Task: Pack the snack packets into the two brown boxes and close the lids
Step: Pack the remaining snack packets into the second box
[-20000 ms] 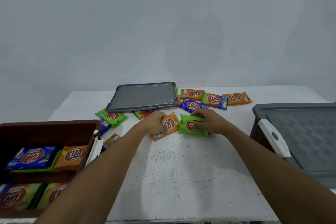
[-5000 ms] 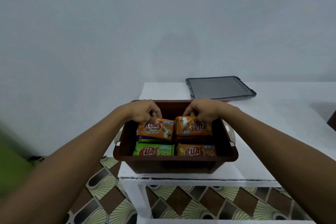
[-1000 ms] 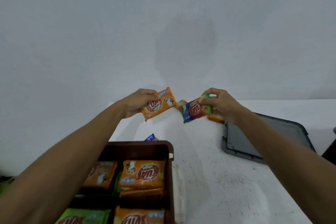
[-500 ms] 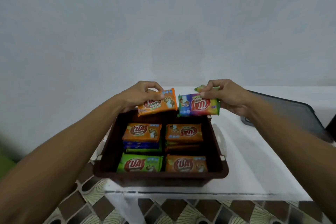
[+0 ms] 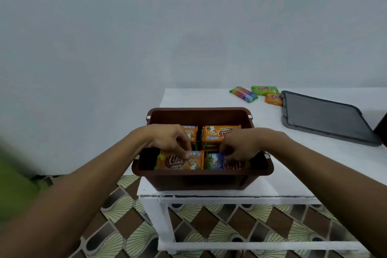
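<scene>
An open brown box (image 5: pixel 201 110), stacked with snack packets, sits at the near left corner of a white table (image 5: pixel 293 174). Inside it, the left hand (image 5: pixel 167 138) pinches an orange packet (image 5: pixel 178 161) at the near left, and the right hand (image 5: pixel 240 144) pinches a multicoloured packet (image 5: pixel 215 162) just beside it. A grey lid (image 5: pixel 324 119) and three loose packets (image 5: pixel 244 94) lie farther right.

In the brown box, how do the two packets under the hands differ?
The orange packet, pinched by the left hand, is orange; the blue packet, held by the right hand, shows blue and green. The orange packet lies front left in the brown box, the blue packet front right. Both lie flat and bear a reddish logo.
</scene>
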{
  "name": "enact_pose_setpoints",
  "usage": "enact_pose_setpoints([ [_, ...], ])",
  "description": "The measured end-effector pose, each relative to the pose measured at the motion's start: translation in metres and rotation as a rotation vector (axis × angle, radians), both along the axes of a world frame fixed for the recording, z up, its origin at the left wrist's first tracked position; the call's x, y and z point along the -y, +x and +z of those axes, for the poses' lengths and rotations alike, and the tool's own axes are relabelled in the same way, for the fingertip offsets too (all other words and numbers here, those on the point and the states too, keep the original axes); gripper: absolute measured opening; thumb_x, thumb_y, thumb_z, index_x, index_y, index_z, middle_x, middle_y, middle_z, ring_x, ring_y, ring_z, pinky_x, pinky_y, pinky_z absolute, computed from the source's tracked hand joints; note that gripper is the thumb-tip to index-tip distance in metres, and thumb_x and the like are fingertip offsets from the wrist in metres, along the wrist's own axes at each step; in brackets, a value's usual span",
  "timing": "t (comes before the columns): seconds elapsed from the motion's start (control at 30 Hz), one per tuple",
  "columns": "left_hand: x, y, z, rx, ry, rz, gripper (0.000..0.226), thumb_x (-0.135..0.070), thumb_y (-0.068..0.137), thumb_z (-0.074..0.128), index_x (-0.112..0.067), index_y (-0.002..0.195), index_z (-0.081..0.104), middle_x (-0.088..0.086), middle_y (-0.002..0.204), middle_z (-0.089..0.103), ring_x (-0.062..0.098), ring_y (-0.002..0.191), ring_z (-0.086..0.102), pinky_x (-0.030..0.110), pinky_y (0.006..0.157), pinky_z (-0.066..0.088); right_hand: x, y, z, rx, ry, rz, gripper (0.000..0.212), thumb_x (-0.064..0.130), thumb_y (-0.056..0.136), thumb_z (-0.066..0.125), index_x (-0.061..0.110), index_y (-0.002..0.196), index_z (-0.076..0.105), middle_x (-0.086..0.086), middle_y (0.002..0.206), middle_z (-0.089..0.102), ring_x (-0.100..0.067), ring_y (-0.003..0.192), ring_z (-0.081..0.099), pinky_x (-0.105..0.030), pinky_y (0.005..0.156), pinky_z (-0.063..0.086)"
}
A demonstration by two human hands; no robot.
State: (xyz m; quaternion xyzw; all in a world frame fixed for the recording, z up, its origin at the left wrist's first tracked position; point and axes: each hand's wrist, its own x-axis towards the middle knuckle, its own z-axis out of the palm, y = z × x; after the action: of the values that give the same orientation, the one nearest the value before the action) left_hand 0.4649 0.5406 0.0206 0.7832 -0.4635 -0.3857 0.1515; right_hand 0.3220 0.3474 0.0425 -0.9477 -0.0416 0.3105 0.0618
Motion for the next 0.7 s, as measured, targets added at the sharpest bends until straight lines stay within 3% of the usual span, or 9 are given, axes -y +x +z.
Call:
enact_pose_setpoints([
  [0.1, -0.002, -0.002, -0.002, 0.146, 0.05, -0.094, 0.02, -0.034, 0.086, 0.07, -0.024, 0.102, 0.075, -0.011, 0.101, 0.071, 0.004, 0.089, 0.066, 0.02, 0.076, 0.053, -0.001, -0.002, -0.003, -0.01, -0.002, 0.005, 0.037, 0.035, 0.098, 0.05, 0.02, 0.131, 0.057, 0.005, 0.107, 0.06, -0.012, 0.093, 0.056, -0.024, 0.079, 0.045],
  [0.27, 0.007, 0.0, 0.008, 0.147, 0.05, -0.138, 0.021, -0.036, 0.087, 0.069, -0.023, 0.102, 0.074, -0.008, 0.1, 0.072, 0.009, 0.09, 0.068, 0.031, 0.082, 0.058, 0.01, -0.001, 0.0, 0.104, 0.134, -0.015, 0.031, 0.034, 0.098, 0.051, 0.026, 0.126, 0.061, 0.006, 0.118, 0.065, -0.01, 0.101, 0.062, -0.027, 0.088, 0.052],
  [0.43, 0.03, 0.009, 0.021, -0.252, -0.254, 0.118, 0.027, -0.031, 0.092, 0.064, -0.016, 0.114, 0.065, 0.005, 0.101, 0.074, 0.022, 0.09, 0.073, 0.033, 0.075, 0.06, 0.042, 0.0, 0.006, 0.475, 0.365, -0.142, 0.014, 0.024, 0.095, 0.058, 0.027, 0.105, 0.066, 0.008, 0.098, 0.07, -0.007, 0.087, 0.064, -0.02, 0.074, 0.051],
  [0.53, 0.055, 0.02, 0.029, -0.331, -0.306, 0.228, 0.034, -0.041, 0.093, 0.06, -0.014, 0.114, 0.064, 0.01, 0.101, 0.073, 0.026, 0.091, 0.072, 0.035, 0.074, 0.059, 0.07, 0.005, 0.015, 0.554, 0.543, -0.306, 0.012, 0.017, 0.094, 0.059, 0.02, 0.102, 0.068, 0.002, 0.085, 0.072, -0.011, 0.074, 0.069, -0.023, 0.064, 0.055],
  [0.63, 0.091, 0.034, 0.044, -0.237, -0.265, 0.226, 0.041, -0.049, 0.093, 0.056, -0.015, 0.114, 0.062, 0.014, 0.098, 0.073, 0.026, 0.085, 0.073, 0.033, 0.07, 0.059, 0.107, 0.021, 0.027, 0.664, 0.413, -0.351, 0.011, 0.017, 0.092, 0.06, 0.024, 0.093, 0.068, 0.008, 0.079, 0.071, -0.008, 0.067, 0.068, -0.027, 0.068, 0.053],
  [0.7, 0.12, 0.043, 0.052, -0.162, -0.259, 0.196, 0.039, -0.049, 0.092, 0.057, -0.016, 0.112, 0.063, 0.012, 0.095, 0.073, 0.021, 0.077, 0.072, 0.029, 0.065, 0.056, 0.135, 0.032, 0.032, 0.64, 0.347, -0.4, 0.01, 0.02, 0.091, 0.06, 0.028, 0.088, 0.066, 0.007, 0.082, 0.07, -0.008, 0.07, 0.069, -0.028, 0.07, 0.05],
])
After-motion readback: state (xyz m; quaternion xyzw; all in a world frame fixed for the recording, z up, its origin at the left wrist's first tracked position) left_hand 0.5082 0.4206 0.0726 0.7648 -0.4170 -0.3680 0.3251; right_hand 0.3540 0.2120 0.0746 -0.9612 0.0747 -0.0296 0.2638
